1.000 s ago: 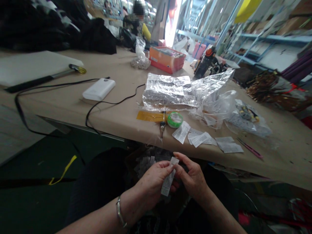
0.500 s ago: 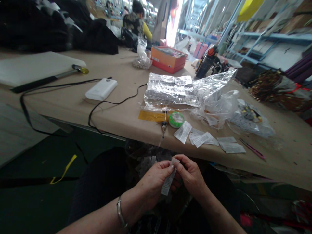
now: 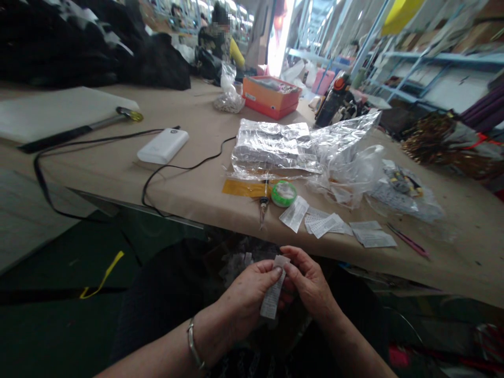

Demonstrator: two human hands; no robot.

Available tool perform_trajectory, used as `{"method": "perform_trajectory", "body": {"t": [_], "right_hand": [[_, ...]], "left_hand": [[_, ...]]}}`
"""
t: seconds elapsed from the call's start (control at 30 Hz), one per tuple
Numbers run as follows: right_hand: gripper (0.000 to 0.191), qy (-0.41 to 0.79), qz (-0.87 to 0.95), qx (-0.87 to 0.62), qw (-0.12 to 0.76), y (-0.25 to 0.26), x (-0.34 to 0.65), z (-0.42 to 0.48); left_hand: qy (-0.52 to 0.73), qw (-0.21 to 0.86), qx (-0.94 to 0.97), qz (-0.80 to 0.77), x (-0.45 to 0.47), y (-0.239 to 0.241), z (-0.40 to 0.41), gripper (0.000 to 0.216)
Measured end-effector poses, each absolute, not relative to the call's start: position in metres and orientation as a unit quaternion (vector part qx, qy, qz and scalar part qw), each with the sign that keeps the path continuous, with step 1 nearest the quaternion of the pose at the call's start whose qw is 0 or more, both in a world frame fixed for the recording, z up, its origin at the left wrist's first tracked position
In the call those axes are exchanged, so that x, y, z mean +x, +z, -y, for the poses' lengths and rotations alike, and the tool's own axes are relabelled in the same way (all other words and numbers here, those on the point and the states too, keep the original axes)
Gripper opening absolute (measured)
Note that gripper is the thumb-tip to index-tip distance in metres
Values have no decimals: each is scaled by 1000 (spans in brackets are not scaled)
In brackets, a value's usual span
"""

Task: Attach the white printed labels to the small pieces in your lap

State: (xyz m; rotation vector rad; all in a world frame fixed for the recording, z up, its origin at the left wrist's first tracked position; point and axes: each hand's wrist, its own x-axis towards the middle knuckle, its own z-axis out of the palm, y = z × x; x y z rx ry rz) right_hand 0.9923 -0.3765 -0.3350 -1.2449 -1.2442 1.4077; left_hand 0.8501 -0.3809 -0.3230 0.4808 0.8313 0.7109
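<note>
Over my lap, a narrow white printed label point(image 3: 271, 300) hangs between my two hands. My left hand point(image 3: 249, 287) pinches it near the upper end, thumb on top. The thumb of my right hand point(image 3: 309, 283) rests at the label's upper right edge, with the fingers curled behind it, partly hidden. Beneath the hands, a heap of whitish scraps point(image 3: 236, 265) lies in shadow. On the table edge just beyond are a pen-shaped soldering iron point(image 3: 263, 207), a green round container point(image 3: 284, 193) and several more printed labels point(image 3: 326, 224).
Clear plastic packaging point(image 3: 275, 147) and a crumpled bag point(image 3: 350, 173) lie behind the labels. Pink tweezers point(image 3: 409, 241) rest at the right. A white power bank point(image 3: 163, 146), black cable point(image 3: 189, 166) and hammer-like tool point(image 3: 79, 131) lie left. An orange box point(image 3: 271, 97) stands behind; a person point(image 3: 216, 42) sits beyond.
My right thumb and fingers have shifted slightly up and right along the label's top, uncovering more of it. My left hand keeps its pinch.
</note>
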Motion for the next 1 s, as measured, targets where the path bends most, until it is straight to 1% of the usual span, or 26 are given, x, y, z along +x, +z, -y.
{"method": "perform_trajectory", "body": {"t": [0.1, 0.17, 0.27, 0.37, 0.53, 0.6, 0.77, 0.83, 0.93, 1.0], "right_hand": [[35, 591, 457, -490, 449, -337, 992, 378], [34, 646, 429, -453, 439, -339, 994, 377], [35, 745, 406, -364, 383, -341, 1000, 375], [38, 804, 402, -296, 322, -343, 1008, 369], [29, 833, 381, -243, 320, -348, 1016, 361], [28, 835, 385, -234, 316, -349, 1017, 360], [25, 823, 407, -244, 313, -350, 1017, 358], [28, 801, 427, -275, 318, -348, 1017, 359], [39, 711, 491, -351, 361, -342, 1017, 364], [38, 593, 572, -411, 389, -336, 1017, 370]], "left_hand": [[349, 826, 206, -391, 851, -321, 381, 22], [342, 833, 212, -380, 852, -321, 382, 23], [324, 845, 225, -362, 854, -320, 385, 24], [300, 852, 232, -361, 855, -317, 388, 27], [240, 864, 259, -358, 854, -316, 392, 29], [233, 866, 266, -354, 854, -316, 392, 29], [240, 867, 252, -355, 857, -320, 390, 24], [246, 865, 244, -362, 857, -322, 389, 23], [260, 859, 233, -375, 856, -325, 387, 22], [273, 855, 225, -379, 855, -325, 386, 20]]}}
